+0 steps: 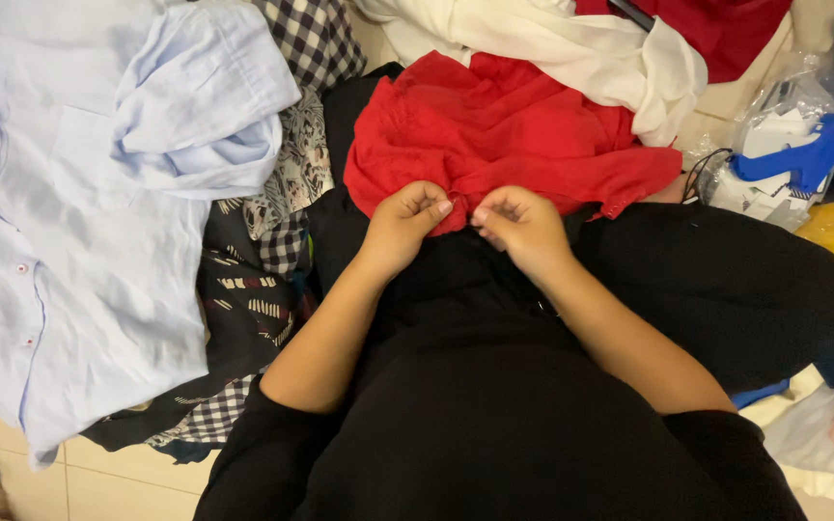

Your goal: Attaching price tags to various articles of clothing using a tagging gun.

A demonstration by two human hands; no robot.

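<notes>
Red garment [494, 135] hem pinched by left hand [405, 224] and right hand [523, 227], fingers closed on cloth; edge being gathered on lap, firmer grip likely needed next.

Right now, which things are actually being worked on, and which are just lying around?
In hand:
- red garment, its near edge pinched by left hand and right hand

Lying about:
- light blue shirt, spread out at left
- checked cloth
- white garment
- blue plastic tool on a clear bag
</notes>
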